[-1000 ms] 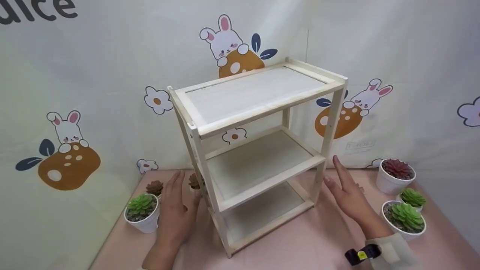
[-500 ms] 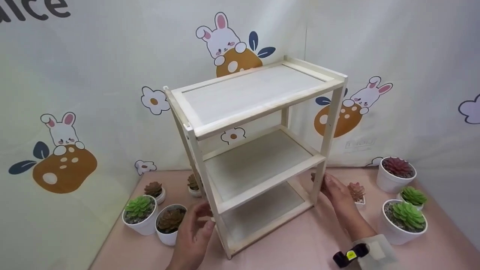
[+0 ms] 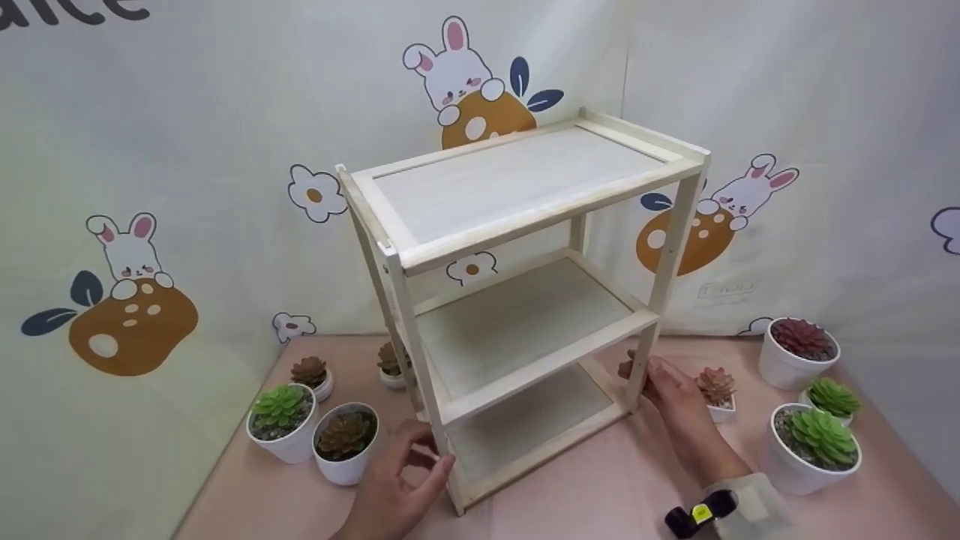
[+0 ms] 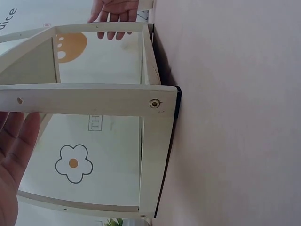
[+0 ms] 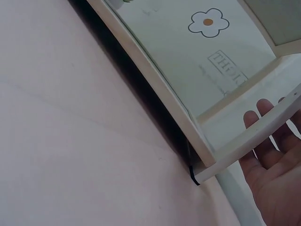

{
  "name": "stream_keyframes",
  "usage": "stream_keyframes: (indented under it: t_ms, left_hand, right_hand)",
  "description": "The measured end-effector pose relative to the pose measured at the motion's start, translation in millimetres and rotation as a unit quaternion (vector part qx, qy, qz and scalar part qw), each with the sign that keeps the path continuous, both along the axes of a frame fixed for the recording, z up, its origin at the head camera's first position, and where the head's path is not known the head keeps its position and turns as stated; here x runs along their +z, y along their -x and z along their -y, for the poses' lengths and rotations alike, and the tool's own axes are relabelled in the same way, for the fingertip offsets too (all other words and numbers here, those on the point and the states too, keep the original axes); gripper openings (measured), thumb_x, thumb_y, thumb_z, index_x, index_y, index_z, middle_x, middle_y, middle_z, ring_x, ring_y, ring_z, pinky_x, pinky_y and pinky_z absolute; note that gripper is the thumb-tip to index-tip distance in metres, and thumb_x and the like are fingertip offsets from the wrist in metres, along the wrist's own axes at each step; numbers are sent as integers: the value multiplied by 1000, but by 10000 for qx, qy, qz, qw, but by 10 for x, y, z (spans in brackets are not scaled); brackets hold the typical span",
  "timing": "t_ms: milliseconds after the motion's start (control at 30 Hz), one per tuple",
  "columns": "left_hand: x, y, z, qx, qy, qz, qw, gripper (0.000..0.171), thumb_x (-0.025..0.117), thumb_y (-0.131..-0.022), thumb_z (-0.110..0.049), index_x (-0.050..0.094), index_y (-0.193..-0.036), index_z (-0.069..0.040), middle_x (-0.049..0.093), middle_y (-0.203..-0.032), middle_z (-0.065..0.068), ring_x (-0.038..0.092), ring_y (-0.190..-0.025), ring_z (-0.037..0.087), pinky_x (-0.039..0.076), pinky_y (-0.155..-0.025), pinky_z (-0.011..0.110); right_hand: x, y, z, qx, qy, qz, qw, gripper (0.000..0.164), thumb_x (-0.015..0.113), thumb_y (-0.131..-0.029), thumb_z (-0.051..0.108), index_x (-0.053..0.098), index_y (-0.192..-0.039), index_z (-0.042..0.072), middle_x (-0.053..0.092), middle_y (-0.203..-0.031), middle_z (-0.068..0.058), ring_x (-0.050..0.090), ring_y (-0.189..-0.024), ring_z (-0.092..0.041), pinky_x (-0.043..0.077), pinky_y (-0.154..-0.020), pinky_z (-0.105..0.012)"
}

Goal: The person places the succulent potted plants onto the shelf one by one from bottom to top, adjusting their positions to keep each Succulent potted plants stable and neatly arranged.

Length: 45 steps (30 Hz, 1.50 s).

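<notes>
Succulents with fleshy rosettes sit leftmost in round white pots; left hand curls about the squared near post of a pale wooden three-tier shelf, upright on the pink desk; right hand grips the opposite post, fingers passing behind.

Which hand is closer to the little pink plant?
Right. The right hand is just beside the pink plant, at the wooden shelf; the left hand is on the shelf's other side, farther away.
</notes>
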<state>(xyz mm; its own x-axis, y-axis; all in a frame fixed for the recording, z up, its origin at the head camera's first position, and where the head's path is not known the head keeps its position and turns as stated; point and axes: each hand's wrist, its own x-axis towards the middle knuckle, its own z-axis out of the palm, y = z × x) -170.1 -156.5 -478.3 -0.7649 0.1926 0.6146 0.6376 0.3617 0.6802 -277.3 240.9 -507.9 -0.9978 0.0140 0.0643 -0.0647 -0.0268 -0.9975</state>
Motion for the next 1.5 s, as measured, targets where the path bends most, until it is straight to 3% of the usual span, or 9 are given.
stream_keyframes:
  t_ms: [333,633,867,1067,1267,1500]
  left_hand:
    - [36,-24,-11,237,351,115,9990,33,75,-96,-10,59,-124,-15,65,-112,-4,65,-97,5,63,-73,25]
    - [47,3,-39,228,424,201,9986,29,68,-102,-18,58,-129,-15,63,-116,-3,65,-103,7,63,-80,27]
    - [92,109,-51,410,525,721,9952,32,64,-104,-30,58,-132,-14,63,-118,-6,63,-106,8,62,-87,28]
    - [122,218,-61,536,614,1038,9913,42,60,-105,-38,56,-137,-11,65,-118,-2,66,-107,12,62,-89,29]
    - [127,343,-103,789,648,1168,9879,42,59,-107,-36,56,-139,-9,66,-118,4,67,-110,18,62,-91,32]
    - [121,531,-185,992,413,1320,9854,40,59,-107,-30,56,-142,-9,66,-123,8,68,-114,23,60,-96,39]
  right_hand:
    - [52,-24,-24,-63,-99,122,9999,57,42,-112,43,53,-148,0,73,-125,-5,67,-119,-8,48,-108,-21]
    - [108,-90,-59,-210,45,-125,9997,52,44,-112,37,59,-139,-5,75,-114,-4,68,-114,-9,51,-104,-21]
    - [137,-139,-110,-256,-56,-17,9997,57,43,-112,40,54,-144,-6,75,-118,-4,67,-116,-5,49,-104,-18]
    - [119,-199,-135,-348,-211,182,9990,62,41,-112,45,50,-149,-4,73,-122,4,65,-117,-1,48,-105,-16]
    - [95,-246,-163,-478,-103,95,9988,58,44,-111,45,58,-142,-2,70,-124,7,66,-117,0,49,-104,-16]
    - [76,-337,-219,-558,15,237,9982,63,43,-111,42,43,-152,-6,72,-112,17,63,-115,6,48,-102,-12]
